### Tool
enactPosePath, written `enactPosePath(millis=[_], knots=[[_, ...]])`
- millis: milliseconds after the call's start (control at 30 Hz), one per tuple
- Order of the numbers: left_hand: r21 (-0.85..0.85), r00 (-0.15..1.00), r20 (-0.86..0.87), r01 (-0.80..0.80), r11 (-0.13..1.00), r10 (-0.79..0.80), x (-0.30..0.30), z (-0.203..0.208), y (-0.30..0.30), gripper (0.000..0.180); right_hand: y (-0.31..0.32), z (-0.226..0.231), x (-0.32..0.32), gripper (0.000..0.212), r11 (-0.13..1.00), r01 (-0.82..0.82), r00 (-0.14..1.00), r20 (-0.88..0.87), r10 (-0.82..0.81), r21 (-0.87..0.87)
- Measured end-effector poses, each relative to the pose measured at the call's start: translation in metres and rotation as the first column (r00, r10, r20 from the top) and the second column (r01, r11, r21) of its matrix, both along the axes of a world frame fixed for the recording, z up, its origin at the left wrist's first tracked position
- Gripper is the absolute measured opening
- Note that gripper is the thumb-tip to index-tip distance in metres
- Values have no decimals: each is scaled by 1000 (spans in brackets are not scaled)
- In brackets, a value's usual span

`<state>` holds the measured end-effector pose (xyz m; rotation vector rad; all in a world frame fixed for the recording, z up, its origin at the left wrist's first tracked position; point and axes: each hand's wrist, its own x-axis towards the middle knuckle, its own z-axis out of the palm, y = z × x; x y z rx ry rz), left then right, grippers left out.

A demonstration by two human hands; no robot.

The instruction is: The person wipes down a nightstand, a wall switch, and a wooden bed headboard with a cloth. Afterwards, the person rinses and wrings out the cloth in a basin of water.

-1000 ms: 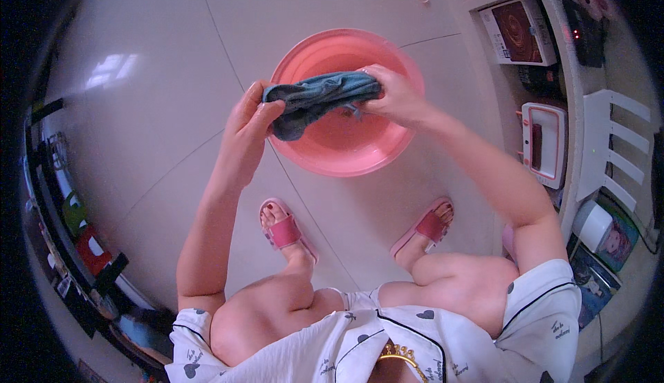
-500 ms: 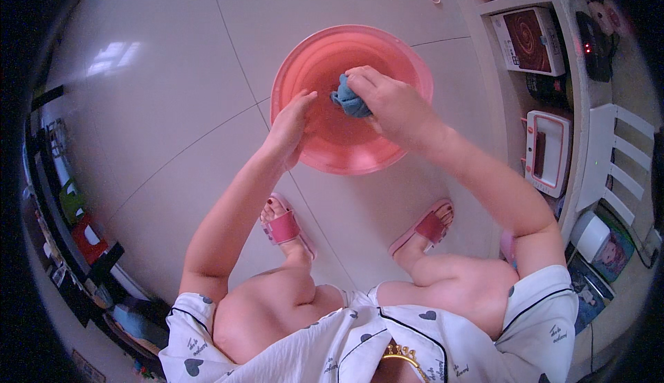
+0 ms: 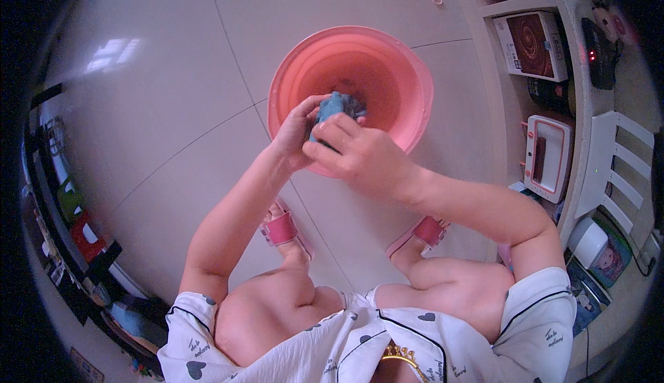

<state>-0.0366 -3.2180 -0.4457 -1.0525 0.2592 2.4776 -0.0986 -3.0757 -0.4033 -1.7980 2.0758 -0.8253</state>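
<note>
A pink plastic basin point(image 3: 415, 89) stands on the floor in front of my feet. Over its near left part I hold a crumpled blue cloth point(image 3: 332, 108) between both hands. My left hand point(image 3: 293, 134) is curled round the cloth from the left. From the near right, my right hand point(image 3: 366, 158) grips it with bent fingers, hiding part of it. Just beyond the cloth, a darker patch shows inside the basin; whether this is more cloth or a reflection in water I cannot tell.
My feet in pink slippers point(image 3: 282, 229) are planted near the basin. Shelves on the right hold a boxed item point(image 3: 531, 45) and a white-and-orange tray-like thing point(image 3: 548, 158). A white slatted rack point(image 3: 612, 165) stands beside them. A small ring point(image 3: 436, 0) lies on the tiled floor point(image 3: 166, 106).
My right hand has brought the cloth left and nearer to me, from above the basin's middle. My left hand, apart from it before, now holds it too.
</note>
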Motion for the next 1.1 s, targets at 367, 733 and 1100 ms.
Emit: enactPosePath(millis=[367, 733, 1100], knots=[[-105, 986, -162, 26, 994, -42, 17, -32, -2, 29, -3, 4, -20, 32, 997, 39, 862, 506, 1, -67], [-296, 1000, 12, 24, 955, -21, 17, -53, -6, 35, 8, -50, -56, 62, 997, 60, 916, 395, -73, 44], [-230, 967, -50, 231, 945, -249, 9, -15, -4, 47, 6, -69, -48, 76, 946, -36, 932, 353, -85, 322]])
